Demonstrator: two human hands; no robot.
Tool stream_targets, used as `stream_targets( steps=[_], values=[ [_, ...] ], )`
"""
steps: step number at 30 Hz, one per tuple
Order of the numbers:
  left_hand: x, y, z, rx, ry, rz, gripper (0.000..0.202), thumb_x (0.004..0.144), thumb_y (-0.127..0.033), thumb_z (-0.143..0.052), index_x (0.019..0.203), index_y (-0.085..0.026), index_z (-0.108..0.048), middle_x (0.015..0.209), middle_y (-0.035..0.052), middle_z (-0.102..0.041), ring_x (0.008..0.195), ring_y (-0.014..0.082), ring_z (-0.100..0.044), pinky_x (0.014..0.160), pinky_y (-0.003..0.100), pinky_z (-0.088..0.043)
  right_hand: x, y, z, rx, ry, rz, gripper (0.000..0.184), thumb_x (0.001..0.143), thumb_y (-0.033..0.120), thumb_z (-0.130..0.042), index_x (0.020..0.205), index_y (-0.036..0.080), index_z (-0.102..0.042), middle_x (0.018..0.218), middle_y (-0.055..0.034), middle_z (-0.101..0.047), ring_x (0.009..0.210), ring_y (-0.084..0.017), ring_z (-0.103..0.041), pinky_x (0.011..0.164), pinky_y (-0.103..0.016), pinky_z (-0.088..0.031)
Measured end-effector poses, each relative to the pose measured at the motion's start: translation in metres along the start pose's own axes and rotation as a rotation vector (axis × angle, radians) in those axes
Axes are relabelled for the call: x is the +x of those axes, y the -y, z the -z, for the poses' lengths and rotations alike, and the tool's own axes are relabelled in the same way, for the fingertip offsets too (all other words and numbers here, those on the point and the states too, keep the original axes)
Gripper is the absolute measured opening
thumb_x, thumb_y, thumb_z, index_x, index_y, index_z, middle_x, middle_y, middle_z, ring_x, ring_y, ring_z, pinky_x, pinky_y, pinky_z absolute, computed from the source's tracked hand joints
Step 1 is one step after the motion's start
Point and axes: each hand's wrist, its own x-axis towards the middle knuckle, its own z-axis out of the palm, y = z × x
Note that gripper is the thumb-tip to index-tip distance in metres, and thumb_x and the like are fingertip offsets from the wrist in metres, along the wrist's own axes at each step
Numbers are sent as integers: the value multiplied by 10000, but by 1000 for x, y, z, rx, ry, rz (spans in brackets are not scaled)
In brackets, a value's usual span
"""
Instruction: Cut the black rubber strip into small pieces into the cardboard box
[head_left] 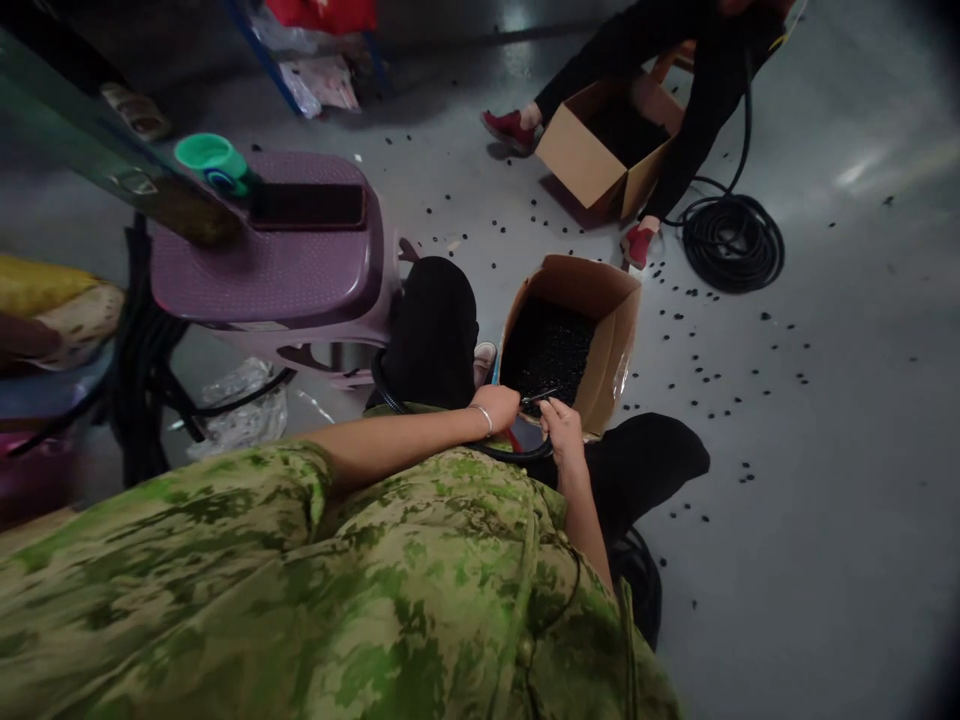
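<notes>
My left hand is closed above the near edge of an open cardboard box. It grips a hand tool with a slim metal tip; its exact kind is hard to make out, and bits of blue and red show by the fist. My right hand pinches a black hose close to that tip. The hose curves across my lap and passes under my left wrist. Many small black pieces fill the bottom of the box between my knees.
A purple stool on the left carries a phone and a green cup. Opposite, another person sits behind a second box, beside a coiled black hose. Small black bits are scattered over the floor. Black hoses hang at the left.
</notes>
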Motion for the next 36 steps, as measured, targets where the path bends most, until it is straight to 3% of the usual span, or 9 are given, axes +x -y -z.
stream_targets(
  steps=[6, 11, 17, 30, 36],
  values=[
    [-6, -7, 10, -27, 90, 44, 324, 887, -227, -500, 1109, -94, -696, 1115, 203, -707, 1032, 286, -683, 855, 331, -542, -5, 5, 0, -39, 1, 15, 395, 771, 581, -609, 708, 191, -595, 461, 79, -383, 429, -77, -322, 427, -213, -246],
    [-11, -12, 21, -22, 148, 4, 343, 853, -123, -513, 1152, -67, -671, 1147, 217, -692, 1084, 287, -664, 873, 308, -533, -7, 10, -2, -42, 54, -25, 392, 777, 579, -603, 762, 188, -623, 453, 81, -375, 406, -82, -321, 408, -221, -241],
    [-13, -11, 29, -29, 228, 9, 304, 848, -136, -531, 1087, -61, -704, 1123, 218, -701, 1096, 296, -658, 900, 293, -514, -7, 12, -2, -73, 138, 17, 364, 787, 543, -612, 712, 186, -614, 470, 73, -394, 436, -78, -331, 435, -215, -256],
    [-9, -5, -12, -88, 47, 5, 305, 908, -137, -434, 1185, -54, -532, 1083, 217, -692, 1009, 279, -687, 828, 341, -540, -2, 7, 0, -101, 144, 37, 367, 794, 513, -591, 629, 202, -487, 475, 72, -381, 442, -76, -309, 443, -216, -236],
    [-4, -6, -19, -44, 23, -30, 364, 894, -118, -432, 1247, -32, -456, 1040, 238, -694, 969, 312, -700, 796, 382, -548, -5, 6, -2, -125, 44, 35, 350, 794, 518, -571, 674, 191, -530, 484, 76, -363, 453, -80, -314, 449, -217, -241]
  ],
)
